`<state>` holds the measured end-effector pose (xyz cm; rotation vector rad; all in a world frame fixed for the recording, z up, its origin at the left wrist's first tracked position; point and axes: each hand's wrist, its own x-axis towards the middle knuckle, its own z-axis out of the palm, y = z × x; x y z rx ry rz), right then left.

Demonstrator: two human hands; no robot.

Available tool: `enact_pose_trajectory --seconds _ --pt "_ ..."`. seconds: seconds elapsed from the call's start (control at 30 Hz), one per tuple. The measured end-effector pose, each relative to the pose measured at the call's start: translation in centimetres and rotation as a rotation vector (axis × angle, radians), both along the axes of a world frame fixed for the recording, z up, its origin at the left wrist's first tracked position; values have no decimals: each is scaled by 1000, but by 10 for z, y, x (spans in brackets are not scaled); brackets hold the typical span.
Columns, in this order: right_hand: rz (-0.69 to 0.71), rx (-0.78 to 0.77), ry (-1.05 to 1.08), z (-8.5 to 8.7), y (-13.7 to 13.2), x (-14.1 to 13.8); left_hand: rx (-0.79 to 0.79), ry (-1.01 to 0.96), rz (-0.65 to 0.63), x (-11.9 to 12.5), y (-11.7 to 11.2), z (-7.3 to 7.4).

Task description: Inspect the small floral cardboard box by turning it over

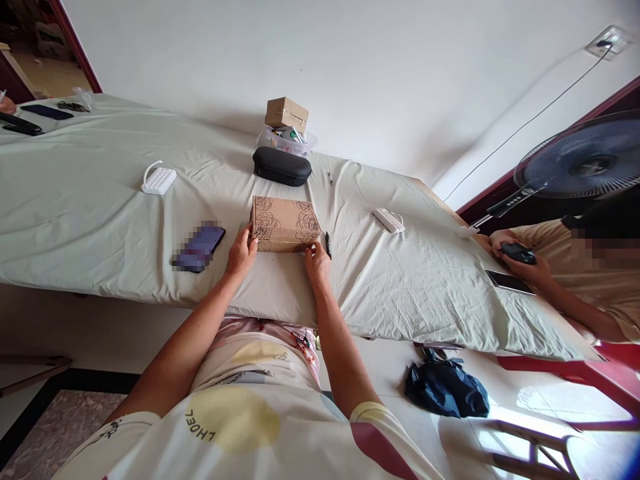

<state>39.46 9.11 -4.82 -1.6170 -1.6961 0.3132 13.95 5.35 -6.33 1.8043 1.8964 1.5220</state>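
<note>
A cardboard box (pixel 286 217) with black line drawings of flowers lies on the cloth-covered table in front of me. My left hand (pixel 243 252) grips its left front edge, thumb towards the front face. At the right front corner, my right hand (pixel 318 261) has its fingers closed on the box. Just right of that hand is a black marker pen (pixel 328 245), apart from the box. To the left of my left hand lies a phone (pixel 209 245), partly blurred out.
Behind the box are a black zip case (pixel 281 167), a clear tub (pixel 311 141) of small items and a plain carton (pixel 286 113). White looped devices (pixel 160 181) lie on both sides. At right, another person's hands (pixel 533 267) hold a black object near a fan (pixel 590 163).
</note>
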Motion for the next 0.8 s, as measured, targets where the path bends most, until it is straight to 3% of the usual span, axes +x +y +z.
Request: enact_pose_trajectory --seconds 0.17,0.37,0.53,0.8 --pt "-8 -7 -123 -5 1 2 -97 39 34 2 -1 4" --pt "18 47 -40 -12 3 1 -126 62 25 3 -4 6" --pt "22 260 66 -16 -1 -16 -120 147 107 15 -11 12" --pt "-100 241 29 -13 -11 -39 -113 161 232 36 -20 21"
